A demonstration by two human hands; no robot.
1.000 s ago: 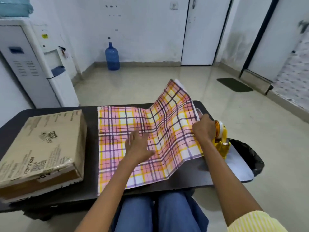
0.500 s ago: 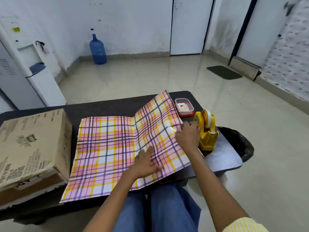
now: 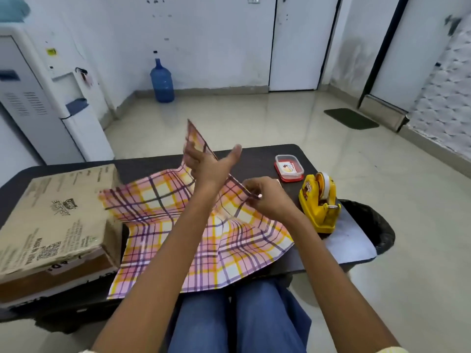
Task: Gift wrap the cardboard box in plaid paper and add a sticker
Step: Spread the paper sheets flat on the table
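The left hand (image 3: 209, 165) is raised over the sheet, its thumb splayed well apart from the fingers. These lie against a lifted far flap of the pink, yellow and purple plaid paper sheet (image 3: 178, 238). Motion blur hides whether they hook its edge, so its hold cannot be told. The right hand (image 3: 267, 200), lower and to the right of the left, pinches the sheet's right-hand edge between curled fingertips. The sheet lies creased, plaid side up, on the dark table (image 3: 254, 155) directly beneath both hands. The flat brown cardboard box (image 3: 58, 215), unwrapped, rests on the table to the left of the left hand, and its right side touches the sheet's left margin. Its long axis appears to run away from the person, roughly along that margin. The left hand is the nearer, so bringing the box onto the sheet would probably call for a short shift rightward, toward the hands, once the flap lies flat. On the box top, "MADE IN INDIA" reads sideways beside a QR code. A printed logo farther up sits upside down and is too blurred to read. Just right of the right hand stands a yellow tape dispenser (image 3: 318, 207) bearing a cartoon picture but no legible words. Beyond the right hand sits a small clear plastic tub with a red base (image 3: 289, 168), which holds a picture card, perhaps the sticker.
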